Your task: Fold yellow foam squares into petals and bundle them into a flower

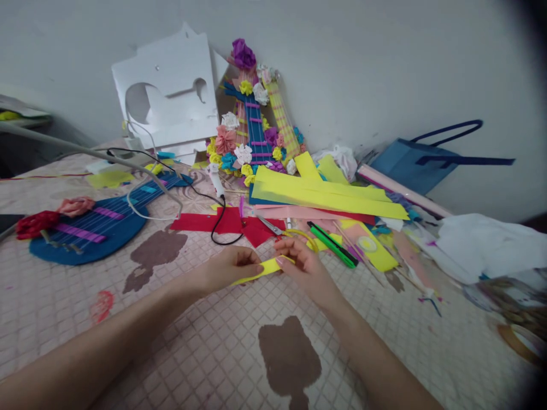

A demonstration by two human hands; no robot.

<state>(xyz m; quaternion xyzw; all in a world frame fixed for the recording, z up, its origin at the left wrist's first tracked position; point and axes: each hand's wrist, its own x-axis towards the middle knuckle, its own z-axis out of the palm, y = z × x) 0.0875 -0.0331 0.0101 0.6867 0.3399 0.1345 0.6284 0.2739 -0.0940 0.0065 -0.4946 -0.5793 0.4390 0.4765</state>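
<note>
A narrow yellow foam strip (265,269) is held between both hands just above the patterned surface. My left hand (233,267) pinches its left end with fingers closed. My right hand (304,266) pinches the right end, fingers curled round it. Just beyond the hands lie scissors (273,227) with yellow handles, a red foam sheet (226,222) and green and black markers (333,244).
A blue foam guitar (92,225) with paper roses lies at left. Decorated guitars (254,128) lean on the wall beside white foam board (171,97). Yellow sheets (325,193), a glue gun (216,179) with black cord, a blue bag (412,159) and white cloth (482,245) crowd the back and right.
</note>
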